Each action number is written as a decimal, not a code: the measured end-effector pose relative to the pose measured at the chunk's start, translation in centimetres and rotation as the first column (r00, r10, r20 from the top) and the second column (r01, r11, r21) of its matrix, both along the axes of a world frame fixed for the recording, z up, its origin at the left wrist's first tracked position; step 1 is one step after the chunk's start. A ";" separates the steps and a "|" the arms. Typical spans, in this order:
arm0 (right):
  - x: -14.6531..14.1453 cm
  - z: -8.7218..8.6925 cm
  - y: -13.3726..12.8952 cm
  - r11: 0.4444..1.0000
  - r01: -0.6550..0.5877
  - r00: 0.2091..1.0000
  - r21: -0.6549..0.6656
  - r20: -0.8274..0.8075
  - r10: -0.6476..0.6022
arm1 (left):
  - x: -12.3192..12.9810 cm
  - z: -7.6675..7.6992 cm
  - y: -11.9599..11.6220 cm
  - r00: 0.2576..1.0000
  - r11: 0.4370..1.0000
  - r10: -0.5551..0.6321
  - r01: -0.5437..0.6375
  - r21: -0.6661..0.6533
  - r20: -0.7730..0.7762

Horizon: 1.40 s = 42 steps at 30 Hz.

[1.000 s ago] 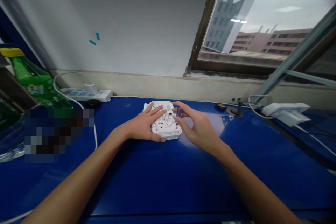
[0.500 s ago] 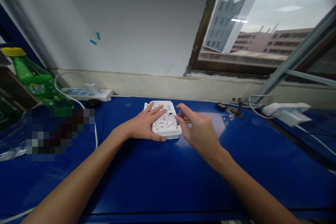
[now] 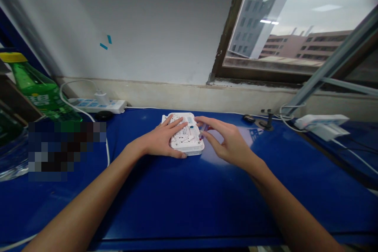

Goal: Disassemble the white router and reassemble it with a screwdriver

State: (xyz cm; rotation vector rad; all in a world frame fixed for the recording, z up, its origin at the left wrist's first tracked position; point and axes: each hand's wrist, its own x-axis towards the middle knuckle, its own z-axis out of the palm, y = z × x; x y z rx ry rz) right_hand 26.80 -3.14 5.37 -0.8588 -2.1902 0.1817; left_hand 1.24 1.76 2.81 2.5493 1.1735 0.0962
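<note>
A white, flat box-shaped device (image 3: 193, 147) with rounded corners and a face full of small holes lies on the blue table. My left hand (image 3: 161, 139) rests flat across its left part, fingers spread, thumb along the near edge. At the device's right edge, my right hand (image 3: 226, 136) pinches a small purplish piece (image 3: 203, 127) between thumb and fingers. Part of that piece is hidden by the fingers, and its kind is not clear. A small blue mark (image 3: 191, 126) shows on the device between both hands.
On the left stand a green bottle (image 3: 41, 94) with a yellow cap and a power strip (image 3: 113, 106) with a charger and white cable. Toward the back right are a small black stand (image 3: 268, 121) and a white power strip (image 3: 323, 122). A wall and window border the blue table (image 3: 189, 201).
My right hand has turned, its fingers reaching farther over the device's right edge and its thumb lower and farther right. The left hand stays on the device.
</note>
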 end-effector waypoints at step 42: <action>-1.6 -0.8 -0.8 0.959 0.264 0.963 0.104 -0.074 -0.258 | 0.1 0.1 -0.1 1.000 1.000 0.011 -0.011 0.000 -0.022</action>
